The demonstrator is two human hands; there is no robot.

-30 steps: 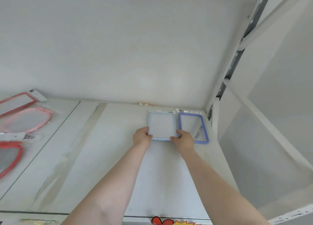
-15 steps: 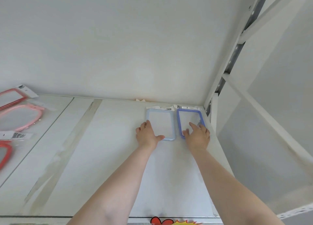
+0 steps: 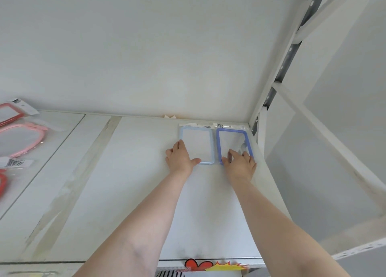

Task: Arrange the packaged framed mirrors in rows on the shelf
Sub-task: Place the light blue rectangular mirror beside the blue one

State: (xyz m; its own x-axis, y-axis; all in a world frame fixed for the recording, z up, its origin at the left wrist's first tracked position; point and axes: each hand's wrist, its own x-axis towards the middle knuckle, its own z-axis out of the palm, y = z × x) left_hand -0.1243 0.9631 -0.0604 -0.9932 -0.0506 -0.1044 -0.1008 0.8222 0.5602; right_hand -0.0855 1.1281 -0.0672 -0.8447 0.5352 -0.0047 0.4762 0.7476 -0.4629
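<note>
Pale blue frame first: we see the light blue mirror (image 3: 197,145) lying flat at the back of the white shelf (image 3: 129,182), its top edge against the back wall (image 3: 146,57). Just right of that mirror, nearly touching it, sits the dark blue mirror (image 3: 234,145), tucked into the shelf's back right corner. Both are in clear packaging with barcode tabs at their far ends.

Our left hand (image 3: 180,156) lies palm down on the light blue mirror's near left corner, fingers (image 3: 181,145) straight along the frame's left side, thumb spread across its near edge. Our right hand (image 3: 240,165) rests flat on the dark blue mirror's near edge, fingers extended onto the glass, gripping nothing. Both forearms reach straight forward, roughly parallel.

Well left of the light blue mirror, a pink mirror (image 3: 20,139) and red mirrors (image 3: 10,113) lie at the shelf's far side.
</note>
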